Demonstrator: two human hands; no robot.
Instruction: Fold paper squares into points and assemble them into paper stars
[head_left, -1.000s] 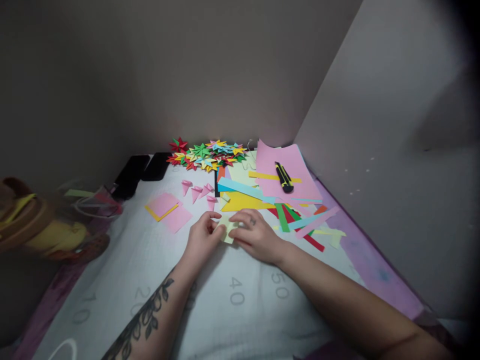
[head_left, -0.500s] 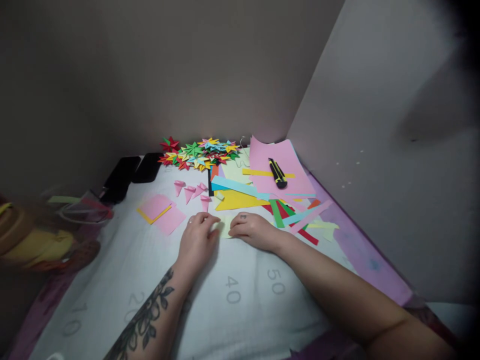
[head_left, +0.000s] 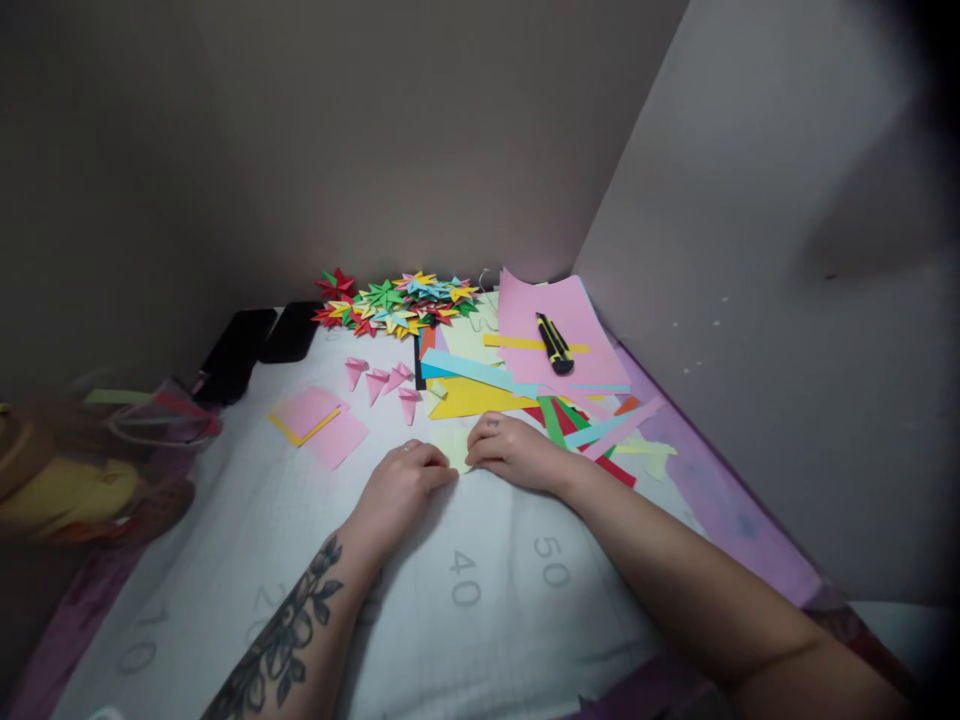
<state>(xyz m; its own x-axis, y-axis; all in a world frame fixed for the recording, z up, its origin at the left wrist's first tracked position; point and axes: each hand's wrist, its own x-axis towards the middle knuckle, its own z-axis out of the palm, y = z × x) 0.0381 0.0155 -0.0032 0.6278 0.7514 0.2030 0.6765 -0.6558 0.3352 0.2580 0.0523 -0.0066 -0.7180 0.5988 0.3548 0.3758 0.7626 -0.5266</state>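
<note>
A small pale yellow piece of paper (head_left: 454, 446) lies on the white cloth between my two hands. My left hand (head_left: 405, 485) is closed, its thumb and fingertips at the paper's lower left edge. From the right, my right hand (head_left: 510, 452) pinches the paper's right side with curled fingers. Both hands cover part of the sheet, so any crease is hard to make out. Just beyond my left hand lie several folded pink paper pieces (head_left: 377, 384). Pink paper squares (head_left: 330, 440) with a yellow strip lie to its left.
Colourful paper stars (head_left: 386, 297) are heaped by the wall. A black-and-yellow utility knife (head_left: 555, 345) rests on pink sheets (head_left: 592, 320) at the back right. Loose paper strips (head_left: 600, 435) lie beyond my right hand. Two dark phones (head_left: 292, 332) sit at the back left.
My left hand has shifted right and nearer to me, its fingers now closer together at the paper's lower edge. My right hand has moved slightly right and up, still on the paper.
</note>
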